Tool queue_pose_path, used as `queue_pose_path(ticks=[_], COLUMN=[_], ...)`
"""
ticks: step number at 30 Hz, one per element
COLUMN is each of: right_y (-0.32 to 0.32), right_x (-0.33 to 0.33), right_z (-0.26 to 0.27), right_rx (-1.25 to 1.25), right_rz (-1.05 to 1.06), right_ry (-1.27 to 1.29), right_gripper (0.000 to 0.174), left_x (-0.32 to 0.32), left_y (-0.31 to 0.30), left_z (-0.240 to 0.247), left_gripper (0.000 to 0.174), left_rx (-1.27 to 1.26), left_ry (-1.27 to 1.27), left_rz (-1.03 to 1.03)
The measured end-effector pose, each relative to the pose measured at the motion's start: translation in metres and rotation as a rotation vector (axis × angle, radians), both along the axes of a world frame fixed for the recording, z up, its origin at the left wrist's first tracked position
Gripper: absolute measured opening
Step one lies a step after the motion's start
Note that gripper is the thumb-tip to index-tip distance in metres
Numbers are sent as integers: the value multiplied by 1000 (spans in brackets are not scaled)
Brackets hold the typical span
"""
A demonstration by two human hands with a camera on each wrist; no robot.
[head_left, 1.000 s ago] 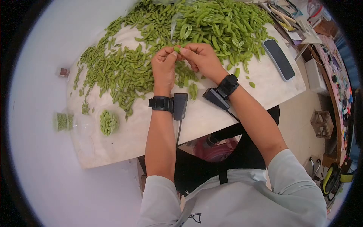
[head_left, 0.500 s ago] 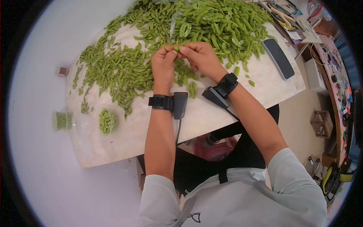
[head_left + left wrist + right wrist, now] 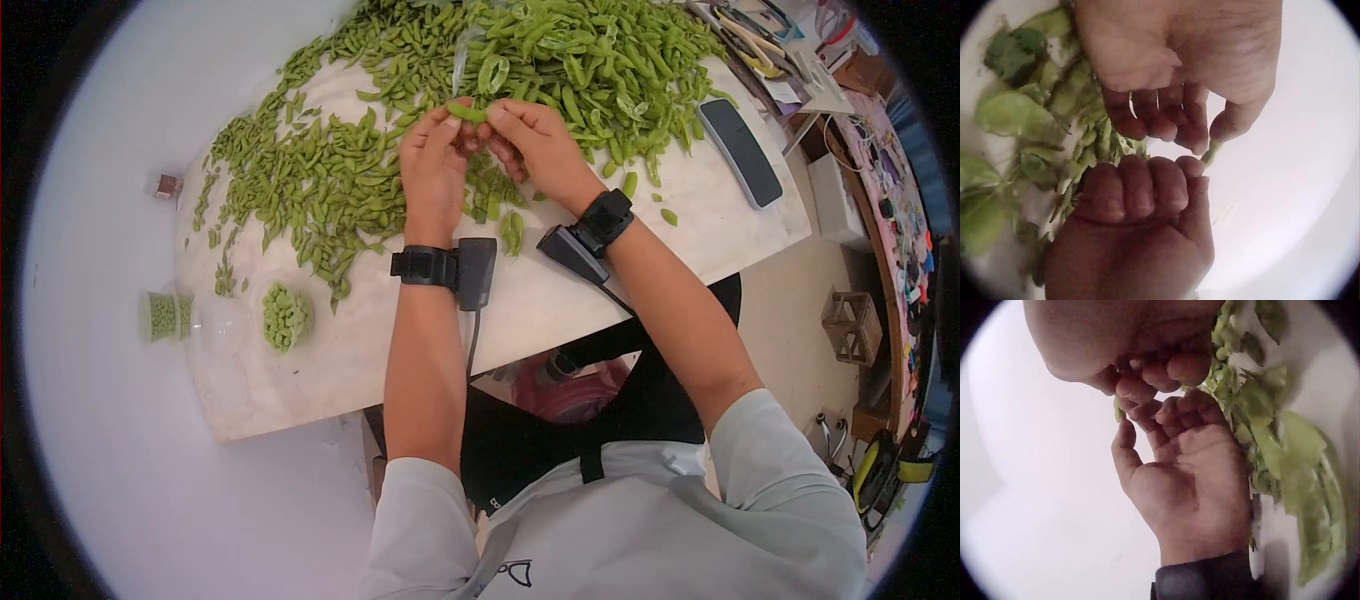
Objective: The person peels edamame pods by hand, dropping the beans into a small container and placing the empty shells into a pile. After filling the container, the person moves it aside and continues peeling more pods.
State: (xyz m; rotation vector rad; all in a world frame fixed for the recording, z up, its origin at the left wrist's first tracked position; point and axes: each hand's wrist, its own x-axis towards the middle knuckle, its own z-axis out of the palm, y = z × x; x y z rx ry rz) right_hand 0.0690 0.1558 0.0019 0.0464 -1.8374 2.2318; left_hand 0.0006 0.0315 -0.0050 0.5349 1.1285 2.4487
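Note:
A green soybean pod (image 3: 467, 112) spans the fingertips of both hands, above the heap on the table. The left hand (image 3: 433, 170) pinches its left end between thumb and index finger, its other fingers curled in toward the palm in the left wrist view. At the pod's other end, the right hand (image 3: 542, 148) pinches with thumb and forefinger. Seen from the right wrist, only a short piece of the pod (image 3: 1118, 408) shows between the hands. Behind the hands lie many full pods (image 3: 340, 185), with a pile of lighter, opened-looking pods (image 3: 600, 65) on the right.
A clear cup of shelled beans (image 3: 287, 318) stands on the pale table (image 3: 340, 380) at left. Beyond it, a clear container (image 3: 165, 316) with green beans lies near the wall. A phone (image 3: 740, 153) rests on the right side, beside a cluttered shelf (image 3: 765, 55).
Both hands have moved slightly forward, and their fingertips have drawn a little apart. More of the pod's length shows between them than before.

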Motion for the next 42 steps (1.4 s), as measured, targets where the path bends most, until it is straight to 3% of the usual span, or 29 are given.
queue_pose_path(ticks=[11, 32, 42], right_y=[2, 2, 5], right_x=[2, 0, 2], right_z=[3, 4, 4], right_rx=[-122, 58, -101], right_rz=[20, -33, 43], right_ry=[-29, -15, -100], right_gripper=[34, 30, 34], left_x=[0, 1, -3], left_y=[2, 3, 4], left_z=[-3, -3, -11], left_gripper=[16, 12, 4], left_rx=[-45, -43, -137], left_ry=[38, 71, 171], left_rz=[-44, -12, 79])
